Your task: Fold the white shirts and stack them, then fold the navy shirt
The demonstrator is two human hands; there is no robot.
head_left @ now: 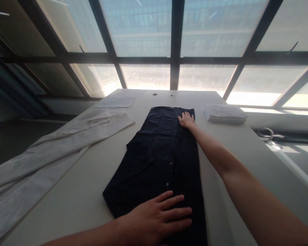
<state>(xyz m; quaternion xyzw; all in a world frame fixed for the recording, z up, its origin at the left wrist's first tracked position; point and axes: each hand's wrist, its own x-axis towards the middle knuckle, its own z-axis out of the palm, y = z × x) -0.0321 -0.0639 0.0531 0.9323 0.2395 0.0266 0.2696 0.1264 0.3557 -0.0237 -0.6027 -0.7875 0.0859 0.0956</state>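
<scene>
Nearest to me, my left hand (pixel 156 218) lies flat on the near end of the dark shirt (pixel 161 160), fingers (pixel 174 210) spread and gripping nothing, while the shirt itself stretches lengthwise down the middle of the pale desk (pixel 92 184). Farther out, my right hand (pixel 187 120) presses open-palmed on the shirt's far end, fingers apart. To the left lies a long white garment (pixel 53 150); beyond sit a folded white stack (pixel 224 113) on the right and flat white sheets (pixel 116 101) near the window.

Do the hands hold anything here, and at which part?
Nothing is gripped. Both hands lie flat on the dark shirt: the left hand on its near end, the right hand on its far end.
</scene>
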